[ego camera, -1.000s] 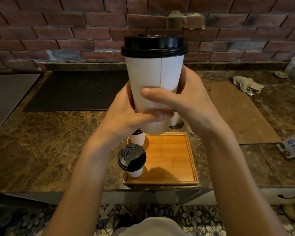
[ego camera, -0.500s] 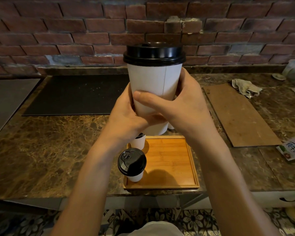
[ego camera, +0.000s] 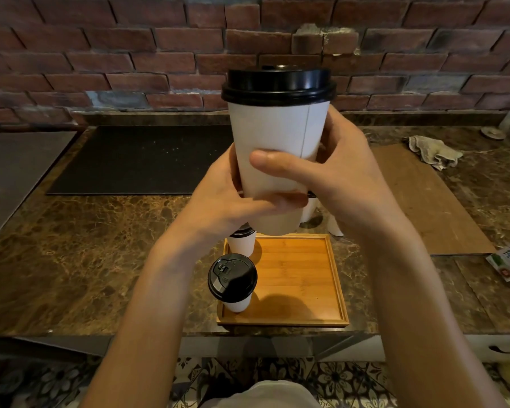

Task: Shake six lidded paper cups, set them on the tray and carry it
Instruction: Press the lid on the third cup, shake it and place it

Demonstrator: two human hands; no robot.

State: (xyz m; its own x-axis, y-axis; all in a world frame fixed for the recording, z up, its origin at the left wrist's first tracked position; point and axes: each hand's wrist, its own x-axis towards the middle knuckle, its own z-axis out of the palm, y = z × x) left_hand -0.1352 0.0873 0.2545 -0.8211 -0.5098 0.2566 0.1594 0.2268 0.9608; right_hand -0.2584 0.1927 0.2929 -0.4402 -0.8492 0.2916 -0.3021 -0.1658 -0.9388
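Both hands grip the held cup [ego camera: 277,136] upright, in the air above the tray [ego camera: 301,278]. The left hand [ego camera: 227,201] wraps its lower part from the left, and the right hand [ego camera: 345,178] curls round from the right with its thumb across the front. Its black lid [ego camera: 278,83] is on.

The tray sits on the worktop [ego camera: 100,245] near the front edge. The front cup [ego camera: 232,278] stands in the tray's front-left corner. The back cup [ego camera: 242,242] stands in the back-left corner, partly hidden by the left hand. A cloth [ego camera: 433,151] lies far right.
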